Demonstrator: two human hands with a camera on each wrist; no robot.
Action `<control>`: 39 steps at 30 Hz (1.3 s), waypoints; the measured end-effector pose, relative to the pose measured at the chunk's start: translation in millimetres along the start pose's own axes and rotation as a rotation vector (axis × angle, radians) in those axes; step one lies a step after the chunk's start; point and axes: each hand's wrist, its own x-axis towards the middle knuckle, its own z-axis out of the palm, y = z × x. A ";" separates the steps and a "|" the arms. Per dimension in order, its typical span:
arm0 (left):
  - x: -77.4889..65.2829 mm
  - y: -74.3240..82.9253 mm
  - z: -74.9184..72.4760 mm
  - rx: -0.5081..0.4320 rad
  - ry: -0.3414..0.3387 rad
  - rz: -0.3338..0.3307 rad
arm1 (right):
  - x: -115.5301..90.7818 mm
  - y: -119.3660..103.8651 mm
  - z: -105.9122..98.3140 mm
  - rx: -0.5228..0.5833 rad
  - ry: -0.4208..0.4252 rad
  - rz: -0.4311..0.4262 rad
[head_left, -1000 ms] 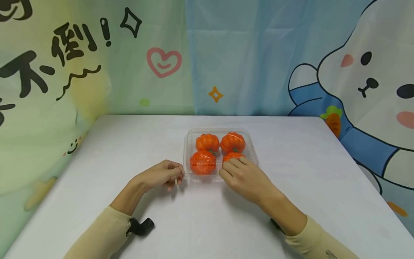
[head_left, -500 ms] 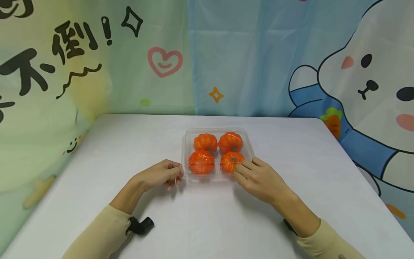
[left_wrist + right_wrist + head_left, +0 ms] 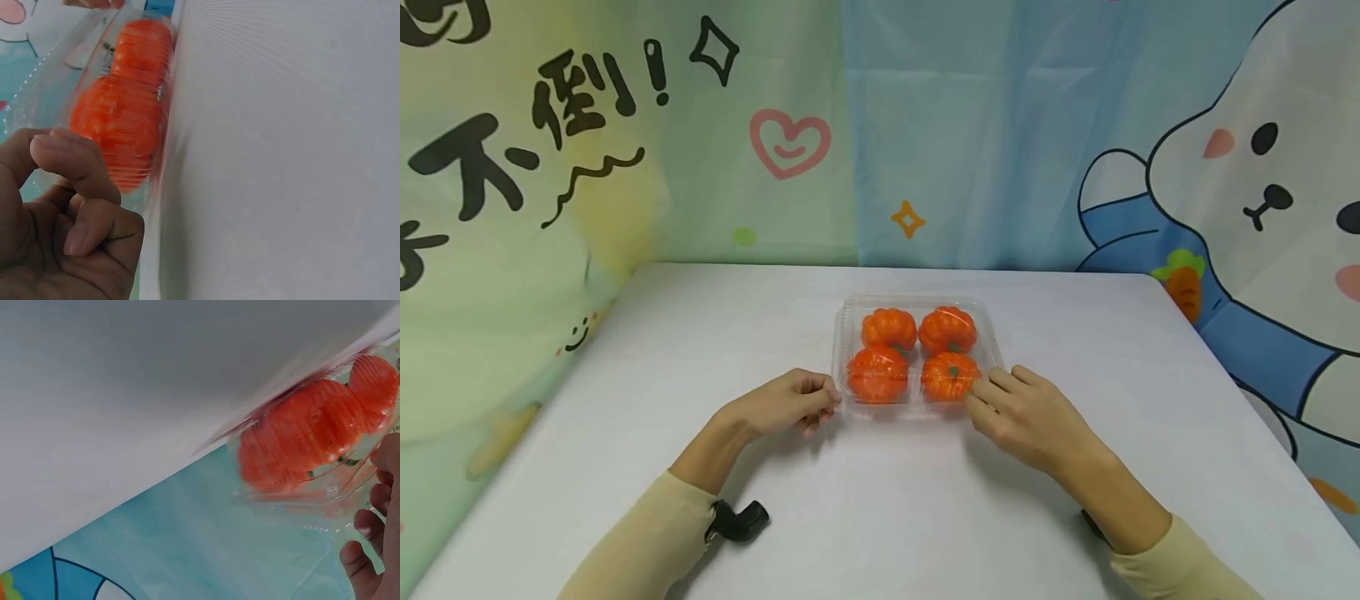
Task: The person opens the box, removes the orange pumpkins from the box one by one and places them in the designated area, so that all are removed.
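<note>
A clear plastic clamshell box (image 3: 914,410) sits on the white table, a clear layer with glare lying over its contents. Inside are several small orange pumpkins (image 3: 878,375) with green stems, in two rows. My left hand (image 3: 792,402) pinches the rim at the box's near left corner, the other fingers curled under; the left wrist view shows this left hand (image 3: 75,212) beside the ribbed wall. At the near right corner my right hand (image 3: 1028,421) holds the rim with bent fingers. The right wrist view catches only part of that right hand (image 3: 375,544) at its edge.
The white table (image 3: 865,517) spreads out around the box on all sides. Behind it hangs a printed cloth backdrop (image 3: 955,125) with cartoon figures and writing. A black strap piece (image 3: 739,522) sticks out from the left sleeve.
My right hand has slid rightward along the near rim to the right corner, uncovering the near right pumpkin. The left hand stays at the left corner. The head view has shifted slightly.
</note>
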 end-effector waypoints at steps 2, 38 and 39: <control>0.1 0.6 1.1 0.016 0.002 0.012 | -3.5 1.3 -0.6 -0.005 0.018 0.008; -3.3 6.1 6.1 0.058 -0.014 0.036 | 18.6 66.3 -28.8 0.155 0.149 0.294; -2.5 6.6 5.7 0.060 -0.010 0.035 | 20.0 68.8 -26.7 0.183 0.177 0.330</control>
